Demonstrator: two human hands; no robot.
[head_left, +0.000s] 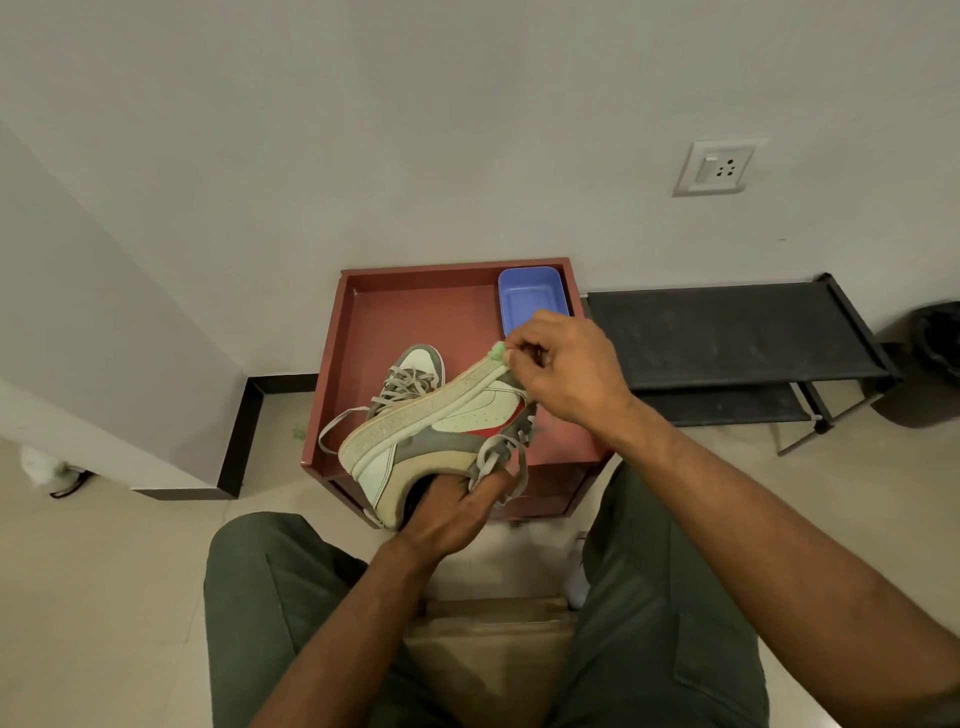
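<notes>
A black metal two-shelf rack (727, 332) stands against the wall, just beside a red-brown wooden cabinet with a raised rim (415, 322). Above the cabinet's front edge, a grey, cream and red lace-up sneaker (457, 421) is held tilted, sole turned up. A matching second sneaker (421, 364) rests on the cabinet top, and a blue plastic rectangular tray (530, 296) sits in the far right corner. The left hand (452, 514) grips the held sneaker at its opening. The right hand (566, 369) pinches a small green wad (497, 352), perhaps cloth, against the toe of the sole.
</notes>
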